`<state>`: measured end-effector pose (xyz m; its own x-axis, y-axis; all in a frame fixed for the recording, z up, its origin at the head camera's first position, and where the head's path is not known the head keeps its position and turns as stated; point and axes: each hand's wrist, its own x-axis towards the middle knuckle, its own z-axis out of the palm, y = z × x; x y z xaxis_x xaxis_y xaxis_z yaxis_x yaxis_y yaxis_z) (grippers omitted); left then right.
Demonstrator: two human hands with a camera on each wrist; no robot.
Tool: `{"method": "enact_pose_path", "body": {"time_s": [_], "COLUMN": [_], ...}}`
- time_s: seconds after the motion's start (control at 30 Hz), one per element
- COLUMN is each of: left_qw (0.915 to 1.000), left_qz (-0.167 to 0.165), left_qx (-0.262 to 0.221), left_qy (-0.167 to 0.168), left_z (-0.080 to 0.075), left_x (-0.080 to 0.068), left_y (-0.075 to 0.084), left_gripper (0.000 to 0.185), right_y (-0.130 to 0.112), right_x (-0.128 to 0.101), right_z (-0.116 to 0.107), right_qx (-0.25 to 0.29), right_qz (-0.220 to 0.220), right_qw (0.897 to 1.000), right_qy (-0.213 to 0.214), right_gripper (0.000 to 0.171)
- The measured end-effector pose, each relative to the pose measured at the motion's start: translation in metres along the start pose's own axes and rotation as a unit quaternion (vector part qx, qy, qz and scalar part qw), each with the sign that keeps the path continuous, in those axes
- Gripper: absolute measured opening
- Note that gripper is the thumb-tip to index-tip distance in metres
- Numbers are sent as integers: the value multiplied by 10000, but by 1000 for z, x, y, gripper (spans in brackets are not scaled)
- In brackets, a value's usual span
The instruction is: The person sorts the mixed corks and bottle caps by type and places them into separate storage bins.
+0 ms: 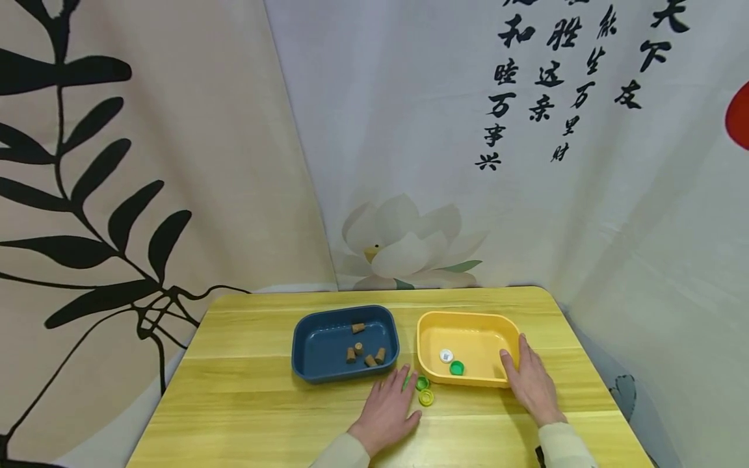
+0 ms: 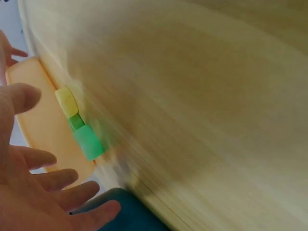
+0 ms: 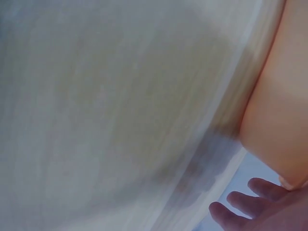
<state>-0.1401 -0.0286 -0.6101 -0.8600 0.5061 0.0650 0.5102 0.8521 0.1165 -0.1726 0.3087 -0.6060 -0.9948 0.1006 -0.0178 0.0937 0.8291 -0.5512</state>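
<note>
Head view shows your left hand (image 1: 387, 408) flat, fingers spread, beside 3 loose caps (image 1: 422, 390) on the surface (image 1: 246, 403); your right hand (image 1: 529, 382), fingers straight, touches the yellow tray (image 1: 468, 322). A sweep might scatter caps; wrist views are blurred, so contact seems uncertain.

backdrop cloth (image 1: 585, 195) | black brush calligraphy in columns | legible: 和, 睦, 万, 事, 兴, 天下
</note>
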Motion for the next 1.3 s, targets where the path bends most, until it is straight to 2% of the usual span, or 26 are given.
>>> {"method": "enact_pose_path", "body": {"time_s": [0.23,0.47,0.77,1.0,1.3], "left_qw": [9989,9941,9882,9824,9798], "left_qz": [-111,99,386,570,530], "left_qx": [456,969,1215,1064,489], "left_qy": [15,468,854,1428,1866], "left_z": [5,8,7,9,-1], "left_x": [8,9,3,-4,-6], "left_y": [0,-2,-8,-12,-8], "left_gripper": [60,45,33,22,39], "right_y": [-1,-1,1,1,2], "right_x": [1,1,1,1,1], "right_z": [3,4,3,3,3], "right_qx": [33,27,1,-8,11], "right_qz": [-50,-105,-83,-48,-19], "right_qw": [10000,9998,9999,9999,9999], "right_qy": [65,158,147,119,114], "right_gripper": [86,85,85,85,85]}}
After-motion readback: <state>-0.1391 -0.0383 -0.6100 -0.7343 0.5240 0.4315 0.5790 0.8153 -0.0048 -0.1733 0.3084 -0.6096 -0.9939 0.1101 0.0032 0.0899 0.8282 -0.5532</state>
